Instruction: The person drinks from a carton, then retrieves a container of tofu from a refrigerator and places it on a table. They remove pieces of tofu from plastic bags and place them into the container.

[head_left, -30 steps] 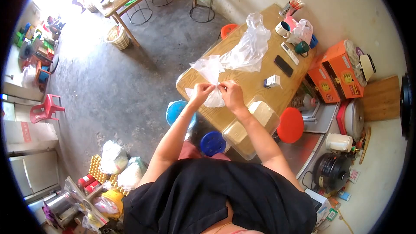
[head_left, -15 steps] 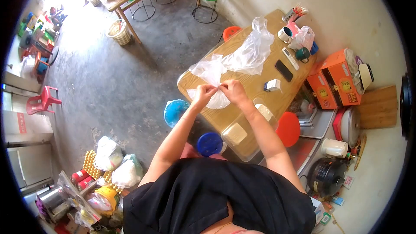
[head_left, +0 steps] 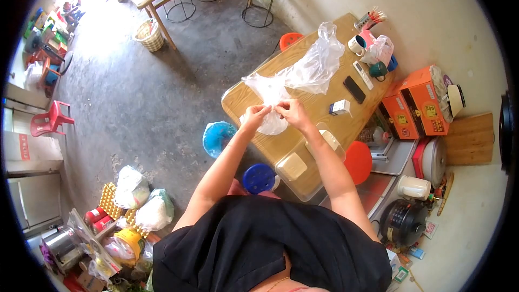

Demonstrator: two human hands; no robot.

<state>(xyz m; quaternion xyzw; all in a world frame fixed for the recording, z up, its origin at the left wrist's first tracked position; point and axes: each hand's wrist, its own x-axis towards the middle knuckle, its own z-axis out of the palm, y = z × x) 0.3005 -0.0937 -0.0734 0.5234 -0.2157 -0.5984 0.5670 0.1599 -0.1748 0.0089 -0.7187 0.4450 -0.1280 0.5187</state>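
Above the near left edge of the wooden table, my left hand pinches a gathered part of a white translucent plastic bag. My right hand pinches the same bag close beside it, fingertips almost touching. A lower portion of the bag hangs below the fingers, and its upper part spreads out beyond them. Another clear plastic bag lies crumpled on the table just past my hands. Under my right forearm are two pale plastic containers, partly covered by the arm.
A small white box, a black phone, a remote control and a mug lie to the right on the table. Stools stand around it, one blue, one red. A blue-lined bin is left of the table.
Both hands stay pinched on the bag at nearly the same spot. The bag's upper part has shifted slightly and looks less spread to the left.
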